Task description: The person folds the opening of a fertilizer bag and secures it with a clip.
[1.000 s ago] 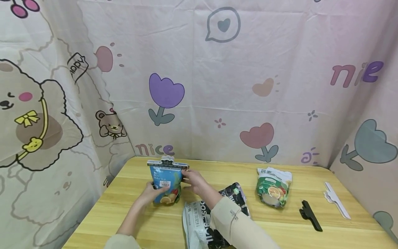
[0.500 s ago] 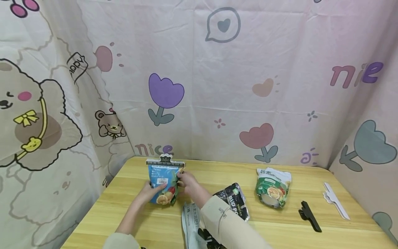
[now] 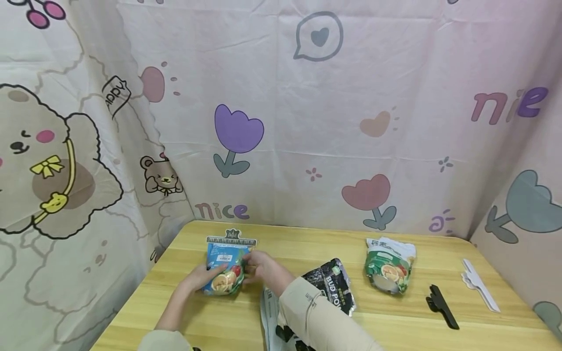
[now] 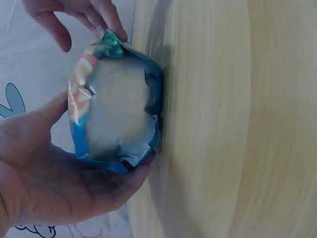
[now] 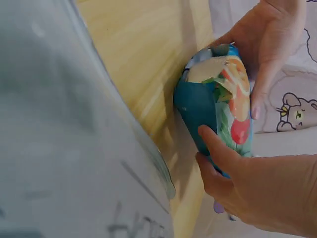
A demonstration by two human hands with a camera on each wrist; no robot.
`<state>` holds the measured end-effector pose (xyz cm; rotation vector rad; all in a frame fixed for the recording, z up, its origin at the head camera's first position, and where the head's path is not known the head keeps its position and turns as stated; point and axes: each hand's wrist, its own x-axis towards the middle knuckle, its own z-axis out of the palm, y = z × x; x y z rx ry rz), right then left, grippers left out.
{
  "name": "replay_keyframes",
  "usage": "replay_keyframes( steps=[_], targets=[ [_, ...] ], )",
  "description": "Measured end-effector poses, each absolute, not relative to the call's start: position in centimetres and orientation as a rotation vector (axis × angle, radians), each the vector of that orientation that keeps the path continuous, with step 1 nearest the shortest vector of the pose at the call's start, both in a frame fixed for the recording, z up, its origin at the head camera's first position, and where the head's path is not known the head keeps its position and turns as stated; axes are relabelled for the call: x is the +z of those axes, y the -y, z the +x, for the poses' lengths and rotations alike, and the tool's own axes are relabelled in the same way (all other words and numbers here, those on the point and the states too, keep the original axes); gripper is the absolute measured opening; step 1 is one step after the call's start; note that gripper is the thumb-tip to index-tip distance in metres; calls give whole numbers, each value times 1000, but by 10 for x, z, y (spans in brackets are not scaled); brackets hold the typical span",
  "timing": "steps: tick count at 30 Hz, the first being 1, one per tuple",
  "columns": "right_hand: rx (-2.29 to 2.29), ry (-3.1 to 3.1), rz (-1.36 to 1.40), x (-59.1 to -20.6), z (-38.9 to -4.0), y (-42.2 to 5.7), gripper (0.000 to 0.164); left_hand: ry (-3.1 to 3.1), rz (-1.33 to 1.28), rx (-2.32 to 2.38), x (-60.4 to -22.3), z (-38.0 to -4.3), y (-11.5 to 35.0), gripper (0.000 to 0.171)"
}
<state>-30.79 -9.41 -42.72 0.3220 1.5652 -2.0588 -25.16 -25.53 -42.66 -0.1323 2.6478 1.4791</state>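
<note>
In the head view, a blue bag with fruit pictures (image 3: 227, 273) leans back at the table's left side, its flat bottom (image 4: 119, 109) facing the left wrist camera. Across its top runs a long sealing clip (image 3: 231, 240) with a crown-like handle. My left hand (image 3: 195, 279) grips the bag's left side, thumb over the front and fingers round behind. Against the opposite side is my right hand (image 3: 265, 270), holding it by the edge; in the right wrist view its fingertips (image 5: 210, 141) press the dark blue side panel.
Under my right forearm lie a black pouch (image 3: 333, 287) and a pale bag (image 3: 270, 312). Farther right stand a green-and-white bag (image 3: 388, 265), a black clip (image 3: 442, 307) and a white clip (image 3: 480, 285). A patterned curtain (image 3: 298, 122) rises behind the wooden table (image 3: 237, 324).
The clipped blue bag has shifted left and slightly toward me, and its top has tipped back and lower. Both hands have moved with it.
</note>
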Motion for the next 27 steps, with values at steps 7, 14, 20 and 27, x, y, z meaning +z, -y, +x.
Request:
replay_keyframes(
  steps=[7,14,20,27],
  targets=[
    [-2015,-1428,302,-438,-310,95,27,-2758,-50,1171,-421,-253,263,60],
    [-2073,-1349,340,-421,-297,89,27,-2802,-68,1029,-419,-254,265,67],
    [-2099,-1300,339,-426,-298,90,27,-2814,-76,1001,-420,-255,268,71],
    [-2119,-1253,334,-427,-298,92,29,-2816,-69,971,-419,-257,272,72]
  ],
)
